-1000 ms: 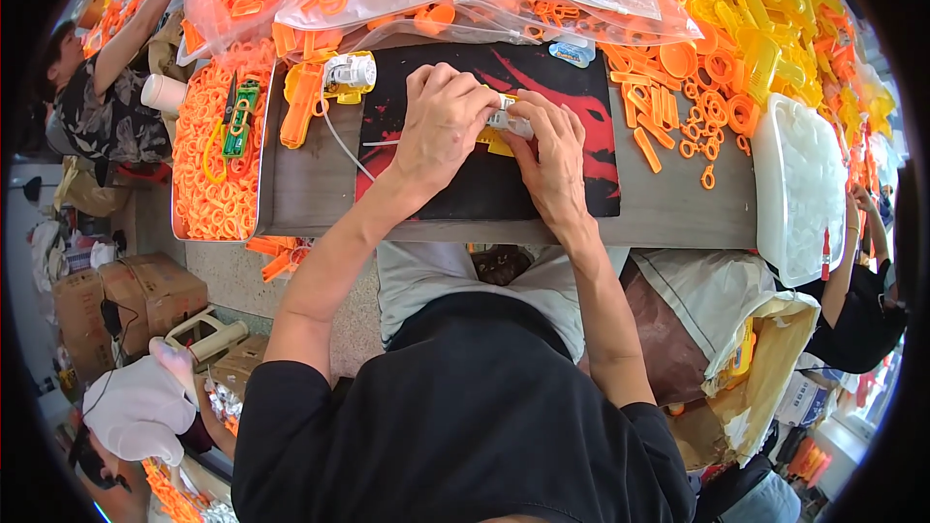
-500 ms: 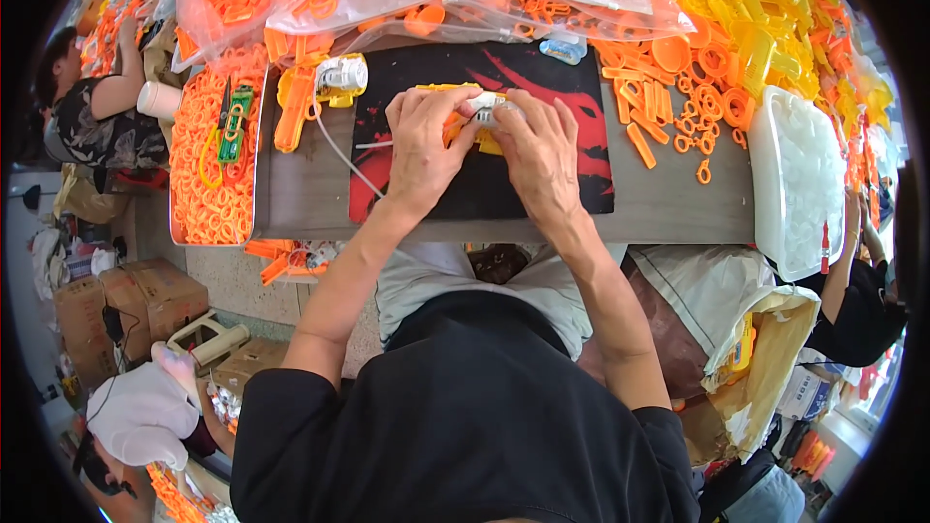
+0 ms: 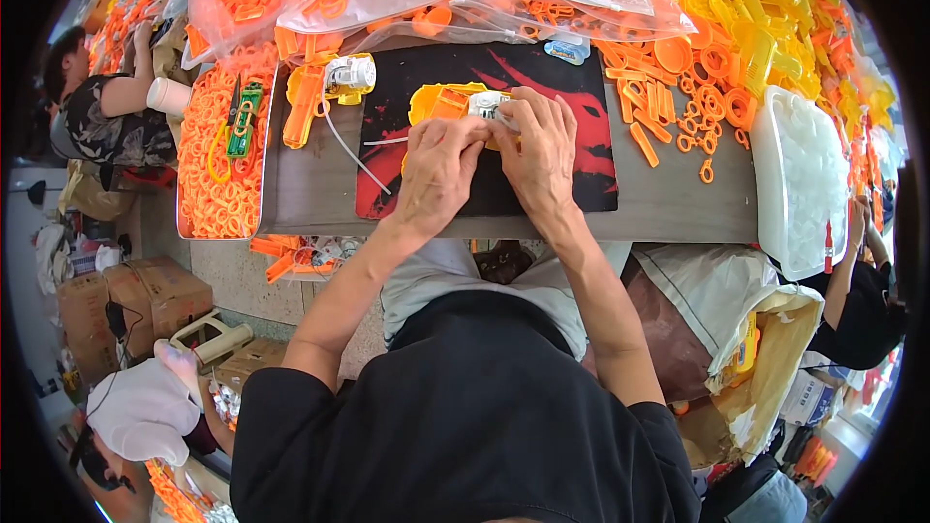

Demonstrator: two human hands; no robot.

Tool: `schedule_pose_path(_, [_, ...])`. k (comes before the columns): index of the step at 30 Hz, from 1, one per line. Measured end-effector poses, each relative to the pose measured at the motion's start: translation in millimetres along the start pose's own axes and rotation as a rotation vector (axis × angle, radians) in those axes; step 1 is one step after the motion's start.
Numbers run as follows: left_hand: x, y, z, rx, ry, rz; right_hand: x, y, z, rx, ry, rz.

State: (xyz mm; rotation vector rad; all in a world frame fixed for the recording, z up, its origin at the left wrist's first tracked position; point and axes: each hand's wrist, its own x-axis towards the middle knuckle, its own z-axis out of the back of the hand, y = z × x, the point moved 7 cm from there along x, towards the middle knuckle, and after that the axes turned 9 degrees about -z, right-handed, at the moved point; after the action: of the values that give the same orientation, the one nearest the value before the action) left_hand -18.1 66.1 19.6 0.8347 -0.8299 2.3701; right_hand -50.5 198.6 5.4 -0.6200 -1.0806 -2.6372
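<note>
At left, an orange-and-yellow piece (image 3: 305, 105) lies with its white end fitted. On the dark mat (image 3: 392, 107), a yellow shell (image 3: 423, 102) lies open, orange insert uncovered. The left hand's (image 3: 432, 172) fingertips meet at its near edge; I can't tell what they pinch. Beside its white part (image 3: 484, 104), the right hand (image 3: 539, 150), half curled, grips the shell.

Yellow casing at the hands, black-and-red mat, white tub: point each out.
Yellow casing (image 3: 421, 105), head view: its left end.
Black-and-red mat (image 3: 587, 196), head view: bare lower-right area.
White tub (image 3: 768, 174), head view: left wall.
</note>
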Motion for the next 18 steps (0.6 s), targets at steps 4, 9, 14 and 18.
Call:
schedule_pose_path(4, [28,3,13,0.06,0.108,-0.17,-3,-7,1,0.045,-0.012,0.039])
schedule_pose_path(9, [26,20,0,0.146,0.196,-0.364,-3,-2,-7,0.07,-0.008,0.044])
schedule_pose_path(14, [31,17,-15,0.118,0.188,-0.353,-3,-16,0,-0.001,-0.018,-0.012])
schedule_pose_path(18, [29,14,-12,0.051,0.244,-0.323,-13,-16,10,0.051,0.023,0.004])
